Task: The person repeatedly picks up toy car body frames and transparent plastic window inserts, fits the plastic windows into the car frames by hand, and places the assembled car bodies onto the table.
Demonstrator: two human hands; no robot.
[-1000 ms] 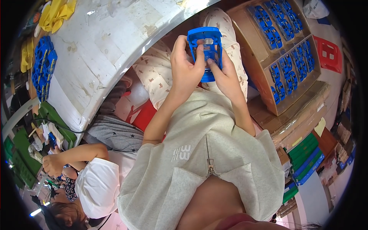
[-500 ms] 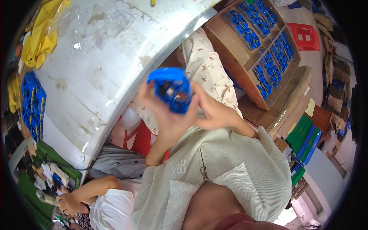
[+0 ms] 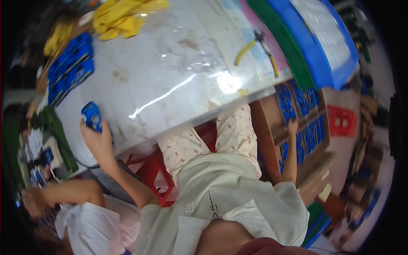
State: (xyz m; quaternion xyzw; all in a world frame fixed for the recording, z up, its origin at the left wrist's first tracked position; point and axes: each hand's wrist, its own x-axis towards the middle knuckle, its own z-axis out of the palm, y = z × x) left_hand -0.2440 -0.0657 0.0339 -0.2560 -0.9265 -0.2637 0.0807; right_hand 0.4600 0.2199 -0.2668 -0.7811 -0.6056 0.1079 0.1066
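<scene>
Left hand [image 3: 98, 142] is stretched out to the person's left, its fingers closed around a small blue plastic part [image 3: 92, 116] that it holds at the near edge of the desk [image 3: 170, 80], touching or just above the surface; which of the two cannot be told. Right hand [image 3: 293, 126] reaches down on the other side to a brown cardboard box [image 3: 265, 127] that stands on the floor beside the person's knee; its fingers rest on the box's dividers among rows of blue parts [image 3: 297, 112], and whether they grip anything cannot be told. A clear glossy sheet covers the pale desk top. On the far left of the desk lies a stack of blue trays [image 3: 70, 68], with crumpled yellow cloth [image 3: 123, 15] beyond it near the far edge. Yellow-handled pliers [image 3: 257, 44] lie toward the right end of the desk, just beside a large blue tray [image 3: 327, 40] with a green edge. A red stool [image 3: 151, 170] shows under the person's patterned trousers. At the lower left another person in a white top bends over, their arm [image 3: 59, 193] stretched toward small items at the left rim. A red crate [image 3: 342, 121] sits on the floor to the right of the cardboard box.
</scene>
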